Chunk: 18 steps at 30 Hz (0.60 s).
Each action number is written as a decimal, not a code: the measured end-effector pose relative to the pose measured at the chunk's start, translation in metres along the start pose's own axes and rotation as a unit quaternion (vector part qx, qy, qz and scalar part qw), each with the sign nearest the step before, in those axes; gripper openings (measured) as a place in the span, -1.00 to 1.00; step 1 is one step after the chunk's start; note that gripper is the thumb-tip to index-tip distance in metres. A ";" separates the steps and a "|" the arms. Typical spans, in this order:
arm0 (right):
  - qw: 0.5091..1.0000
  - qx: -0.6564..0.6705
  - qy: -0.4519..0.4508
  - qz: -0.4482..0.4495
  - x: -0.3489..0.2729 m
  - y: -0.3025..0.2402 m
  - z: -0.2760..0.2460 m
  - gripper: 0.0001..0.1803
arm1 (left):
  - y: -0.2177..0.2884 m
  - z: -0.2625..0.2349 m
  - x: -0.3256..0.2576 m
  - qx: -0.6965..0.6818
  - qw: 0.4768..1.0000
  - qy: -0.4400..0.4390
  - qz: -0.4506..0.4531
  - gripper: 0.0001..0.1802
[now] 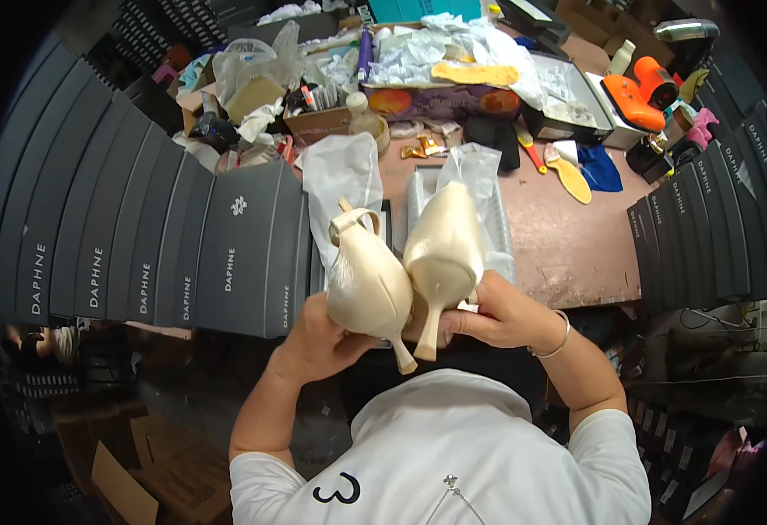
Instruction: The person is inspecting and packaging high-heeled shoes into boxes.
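Observation:
Two pale gold high-heeled shoes are held up side by side over the table's front edge, their heels angled down toward me. My left hand (320,339) is closed round the left shoe (366,284), which has a strap with a buckle. In my right hand (504,317) is the right shoe (446,241), with my thumb near its heel. The backs of the two shoes nearly touch. Behind them lies an open shoebox (508,273), partly hidden, with white tissue paper (340,179) spread beside it.
Dark grey shoeboxes (230,249) stand in rows on the left, and more shoeboxes (707,206) on the right. At the back are a carton (440,103) of crumpled paper, an orange tool (633,103), a red-handled brush (531,149), a yellow insole-shaped piece (569,179) and a blue cloth (601,168).

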State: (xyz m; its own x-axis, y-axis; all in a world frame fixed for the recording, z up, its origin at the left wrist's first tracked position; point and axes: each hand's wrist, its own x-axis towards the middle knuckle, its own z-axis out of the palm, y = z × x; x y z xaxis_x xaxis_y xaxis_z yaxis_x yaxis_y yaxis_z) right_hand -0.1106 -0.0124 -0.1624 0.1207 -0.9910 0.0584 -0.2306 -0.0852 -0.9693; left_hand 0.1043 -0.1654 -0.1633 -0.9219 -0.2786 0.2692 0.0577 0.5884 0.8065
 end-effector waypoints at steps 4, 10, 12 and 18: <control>0.978 0.203 -0.013 0.040 0.004 0.021 0.006 -0.63 | -0.010 0.000 -0.002 -0.244 0.944 -0.064 -0.213 -0.67; 0.977 0.200 -0.025 0.065 0.006 0.036 0.001 -0.62 | -0.027 0.000 0.002 -0.326 0.906 -0.099 -0.250 -0.70; 0.980 0.189 -0.015 0.053 0.006 0.043 0.003 -0.62 | -0.027 0.005 0.000 -0.342 0.905 -0.071 -0.244 -0.69; 0.990 0.125 -0.040 0.054 0.005 0.048 0.002 -0.62 | -0.026 0.011 -0.006 -0.300 0.922 -0.045 -0.241 -0.67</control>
State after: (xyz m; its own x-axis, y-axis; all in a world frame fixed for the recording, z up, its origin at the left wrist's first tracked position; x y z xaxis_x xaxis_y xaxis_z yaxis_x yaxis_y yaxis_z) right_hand -0.1190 -0.0216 -0.2089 0.1875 -0.9806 -0.0577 -0.0009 0.0586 -0.9983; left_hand 0.1037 -0.1706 -0.1917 -0.9223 -0.3185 -0.2190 -0.1901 -0.1196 0.9745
